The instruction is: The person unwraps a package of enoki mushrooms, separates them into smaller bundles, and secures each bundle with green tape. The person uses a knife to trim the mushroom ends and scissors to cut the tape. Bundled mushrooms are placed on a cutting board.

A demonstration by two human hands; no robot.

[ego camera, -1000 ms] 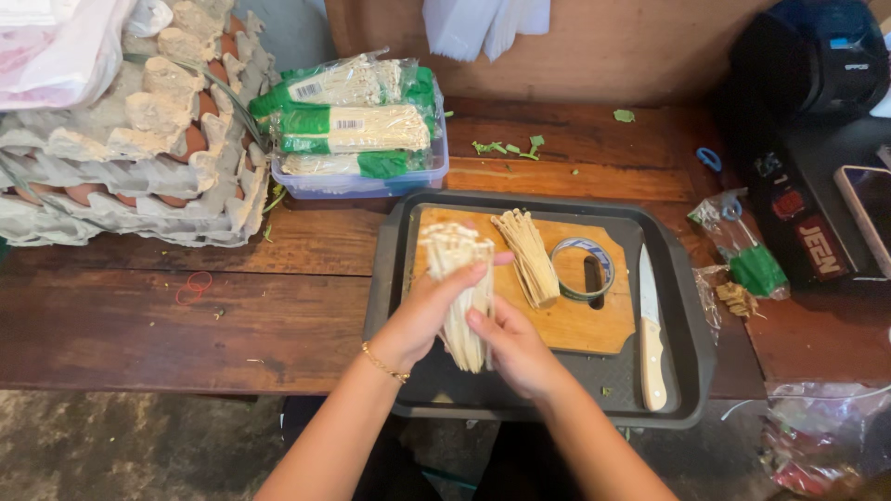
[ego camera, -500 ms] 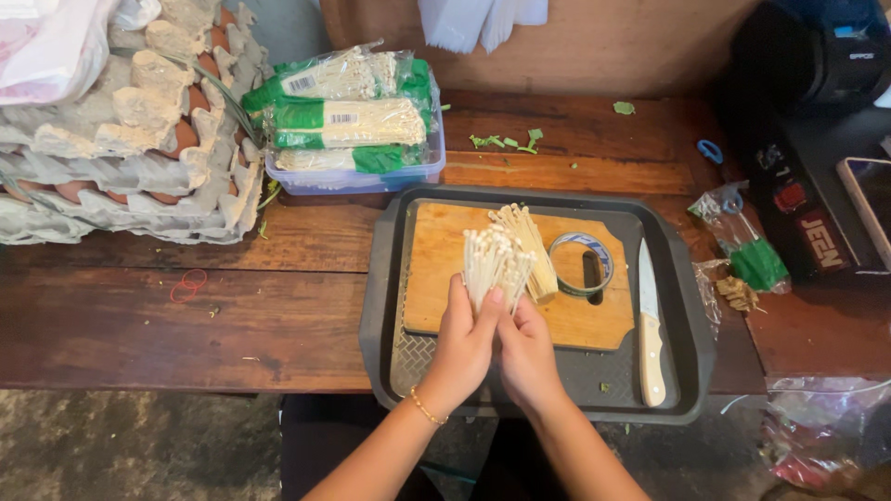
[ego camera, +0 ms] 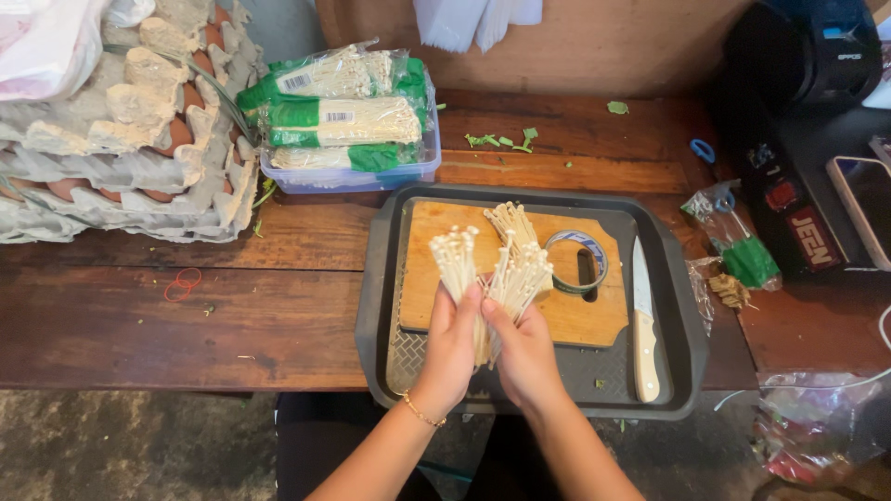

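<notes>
I see my left hand (ego camera: pixel 452 345) and right hand (ego camera: pixel 522 353) side by side over the near edge of the tray (ego camera: pixel 376 278). Each is closed around its own part of a mushroom bunch (ego camera: pixel 487 274). The stems meet low between my palms, while the caps fan apart into a V above the board (ego camera: pixel 436 241). My left thumb lies along the left clump, and my right fingers wrap the right one.

Behind them a second bunch (ego camera: pixel 510 221) lies on the board, just beside a tape roll (ego camera: pixel 577 260). A knife (ego camera: pixel 641 320) rests in the tray, right of the board.

Farther off on the table (ego camera: pixel 186 315) sit a tub (ego camera: pixel 353 176) of packed mushrooms and stacked egg trays (ego camera: pixel 121 158).
</notes>
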